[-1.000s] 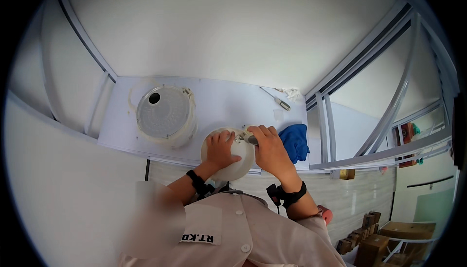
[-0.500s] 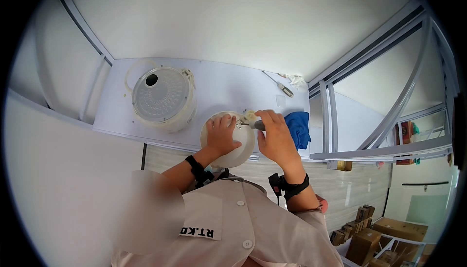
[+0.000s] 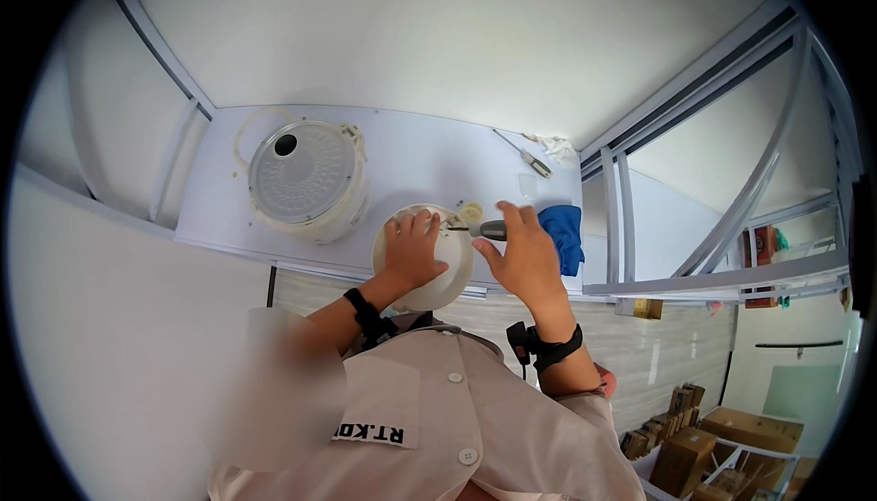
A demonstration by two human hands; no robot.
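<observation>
A round white plastic cover point(image 3: 445, 282) sits at the near edge of the bench, tipped toward me. My left hand point(image 3: 414, 250) lies on it with fingers spread and thumb out, pressing on its inner face. From the right, my right hand point(image 3: 530, 259) holds a screwdriver point(image 3: 491, 230) by its grey handle between thumb and fingers. The shaft points left, its tip at small fittings near the cover's far side, close to my left fingertips. Just beyond the cover's rim is a small yellowish round piece point(image 3: 470, 212).
A white cylindrical appliance body point(image 3: 306, 177) with a metal top stands on the bench point(image 3: 402, 154) at left. Another screwdriver point(image 3: 534, 164), a crumpled white wrap point(image 3: 555, 147) and a blue cloth point(image 3: 564, 238) lie at right. Metal frame posts point(image 3: 610, 218) rise at the bench's right end.
My right hand has shifted slightly right and its fingers have loosened around the handle. More of the screwdriver handle shows now. My left hand stays on the cover.
</observation>
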